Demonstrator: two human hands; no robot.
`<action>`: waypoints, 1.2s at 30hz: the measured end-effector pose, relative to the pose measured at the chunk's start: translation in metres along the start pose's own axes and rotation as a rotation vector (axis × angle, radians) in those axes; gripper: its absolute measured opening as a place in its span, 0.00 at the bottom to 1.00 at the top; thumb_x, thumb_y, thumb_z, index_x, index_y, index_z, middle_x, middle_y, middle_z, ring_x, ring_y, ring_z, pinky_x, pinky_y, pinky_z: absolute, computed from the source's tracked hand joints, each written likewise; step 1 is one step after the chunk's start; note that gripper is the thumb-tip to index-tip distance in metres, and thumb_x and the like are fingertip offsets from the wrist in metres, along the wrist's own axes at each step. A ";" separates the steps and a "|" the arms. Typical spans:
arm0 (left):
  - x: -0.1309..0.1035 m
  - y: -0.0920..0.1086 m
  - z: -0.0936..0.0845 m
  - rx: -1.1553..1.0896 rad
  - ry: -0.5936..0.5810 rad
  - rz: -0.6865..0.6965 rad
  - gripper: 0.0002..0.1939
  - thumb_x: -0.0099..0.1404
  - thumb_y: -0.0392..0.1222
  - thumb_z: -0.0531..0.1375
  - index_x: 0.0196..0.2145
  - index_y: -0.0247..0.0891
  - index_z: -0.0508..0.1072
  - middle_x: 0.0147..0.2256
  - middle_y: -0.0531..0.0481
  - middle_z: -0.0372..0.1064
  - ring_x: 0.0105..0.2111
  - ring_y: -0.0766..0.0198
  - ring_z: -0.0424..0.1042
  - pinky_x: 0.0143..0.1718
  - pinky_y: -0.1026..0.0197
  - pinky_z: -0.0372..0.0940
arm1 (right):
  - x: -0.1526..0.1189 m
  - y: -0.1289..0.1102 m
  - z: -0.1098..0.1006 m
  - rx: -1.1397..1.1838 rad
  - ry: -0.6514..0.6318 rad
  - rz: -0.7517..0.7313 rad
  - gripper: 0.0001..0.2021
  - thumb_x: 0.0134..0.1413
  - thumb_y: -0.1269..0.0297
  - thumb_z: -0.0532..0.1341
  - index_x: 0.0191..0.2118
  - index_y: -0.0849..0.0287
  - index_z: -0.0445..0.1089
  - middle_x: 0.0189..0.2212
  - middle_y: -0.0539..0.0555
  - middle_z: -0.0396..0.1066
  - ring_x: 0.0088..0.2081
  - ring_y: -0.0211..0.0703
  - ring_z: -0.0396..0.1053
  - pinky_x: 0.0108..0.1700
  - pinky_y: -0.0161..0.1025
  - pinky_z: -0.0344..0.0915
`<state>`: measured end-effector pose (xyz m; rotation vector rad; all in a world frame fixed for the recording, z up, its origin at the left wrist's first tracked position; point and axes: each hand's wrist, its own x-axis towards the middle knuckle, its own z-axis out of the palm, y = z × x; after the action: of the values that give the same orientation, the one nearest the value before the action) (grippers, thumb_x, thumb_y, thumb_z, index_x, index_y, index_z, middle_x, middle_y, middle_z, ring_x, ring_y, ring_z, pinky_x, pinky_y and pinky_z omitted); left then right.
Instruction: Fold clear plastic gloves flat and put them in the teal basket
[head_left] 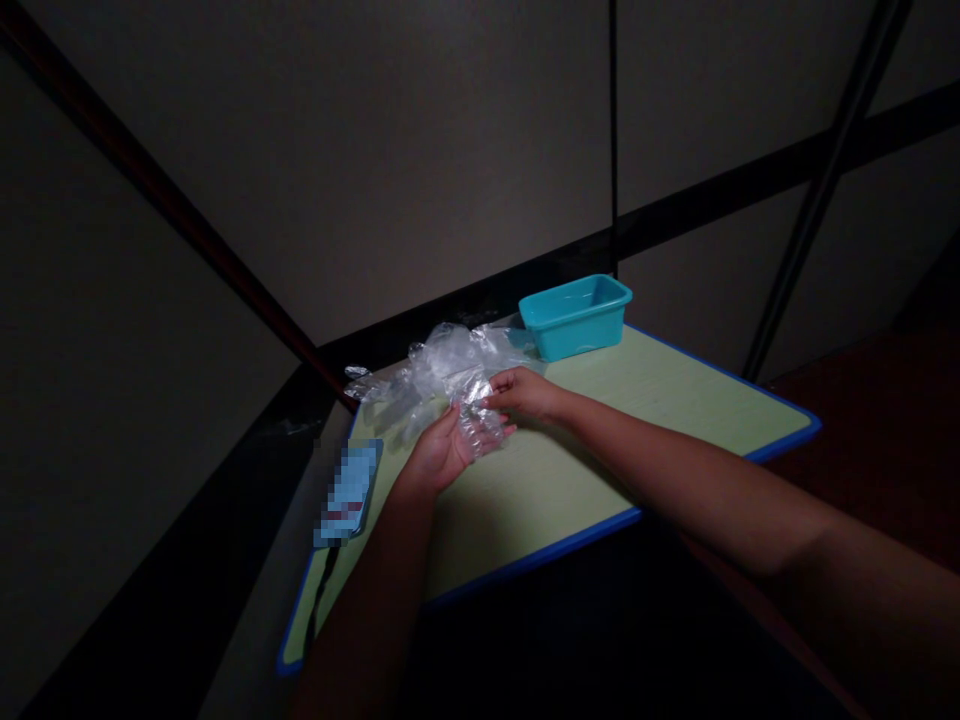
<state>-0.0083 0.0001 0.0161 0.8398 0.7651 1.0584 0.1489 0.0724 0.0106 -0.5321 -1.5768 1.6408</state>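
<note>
Over the table, my left hand [441, 452] is turned palm up under a crinkled clear plastic glove [480, 432], its thumb against the near side and its fingertips showing beyond the film. From the right, my right hand [523, 392] pinches the upper part of the same glove between thumb and fingers. Just behind both hands lies a loose pile of thin clear plastic gloves [442, 360], with finger-like ends sticking out at the left. The held glove overlaps the pile in view, and I cannot tell whether they touch.
A turquoise plastic basket [581, 333] stands at the table's back edge, right of the pile. On the left lies a light blue phone-like object [351, 490], partly blurred out, with a dark strap [324, 585]. The pale green table [517, 530] has a blue rim; a panelled wall [450, 180] rises behind.
</note>
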 end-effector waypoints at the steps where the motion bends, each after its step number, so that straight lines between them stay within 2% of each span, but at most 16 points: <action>1: 0.000 0.000 0.000 -0.002 0.001 -0.004 0.22 0.69 0.48 0.44 0.50 0.29 0.65 0.40 0.35 0.73 0.46 0.49 0.71 0.50 0.45 0.60 | 0.000 0.000 0.000 0.003 -0.010 0.001 0.13 0.31 0.63 0.69 0.22 0.65 0.67 0.15 0.47 0.65 0.17 0.31 0.59 0.19 0.30 0.55; 8: 0.001 0.000 0.000 0.010 0.037 -0.032 0.23 0.69 0.48 0.44 0.50 0.28 0.65 0.39 0.34 0.73 0.43 0.50 0.73 0.47 0.47 0.64 | 0.002 0.005 -0.002 -0.042 -0.023 -0.017 0.12 0.34 0.62 0.67 0.23 0.65 0.68 0.15 0.47 0.64 0.17 0.32 0.59 0.20 0.32 0.56; 13: 0.004 0.000 -0.003 0.019 0.144 0.132 0.13 0.65 0.40 0.53 0.45 0.32 0.68 0.39 0.41 0.74 0.39 0.57 0.75 0.47 0.51 0.65 | 0.007 0.007 -0.008 -0.082 0.046 -0.036 0.09 0.33 0.65 0.67 0.22 0.65 0.69 0.17 0.48 0.66 0.20 0.32 0.61 0.25 0.32 0.57; 17: 0.005 -0.001 -0.006 0.102 0.183 0.220 0.08 0.61 0.35 0.58 0.39 0.33 0.71 0.37 0.42 0.75 0.39 0.57 0.75 0.48 0.52 0.65 | 0.009 0.007 -0.011 -0.104 0.093 -0.055 0.09 0.31 0.65 0.67 0.21 0.65 0.70 0.18 0.48 0.67 0.22 0.32 0.60 0.27 0.32 0.55; 24: 0.001 0.002 -0.007 0.177 0.253 0.215 0.08 0.59 0.35 0.59 0.38 0.32 0.72 0.35 0.41 0.75 0.38 0.57 0.75 0.46 0.53 0.67 | 0.008 0.007 -0.011 -0.113 0.107 -0.054 0.11 0.31 0.63 0.67 0.22 0.65 0.70 0.17 0.48 0.67 0.21 0.32 0.60 0.26 0.32 0.55; 31: 0.001 0.004 -0.009 0.256 0.300 0.177 0.11 0.55 0.31 0.62 0.38 0.34 0.72 0.35 0.45 0.76 0.34 0.63 0.76 0.43 0.58 0.68 | 0.004 0.003 -0.008 -0.103 0.071 -0.005 0.10 0.35 0.64 0.66 0.23 0.64 0.66 0.13 0.46 0.64 0.17 0.32 0.60 0.20 0.31 0.57; 36: 0.001 0.004 -0.006 0.288 0.365 0.170 0.11 0.53 0.33 0.64 0.37 0.33 0.72 0.30 0.45 0.76 0.30 0.63 0.76 0.38 0.60 0.68 | 0.003 0.000 -0.007 -0.137 0.060 0.039 0.08 0.39 0.66 0.65 0.25 0.63 0.66 0.14 0.46 0.65 0.16 0.33 0.61 0.19 0.31 0.60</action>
<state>-0.0152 0.0037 0.0167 0.9809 1.1905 1.2918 0.1522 0.0786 0.0102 -0.6820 -1.6514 1.5377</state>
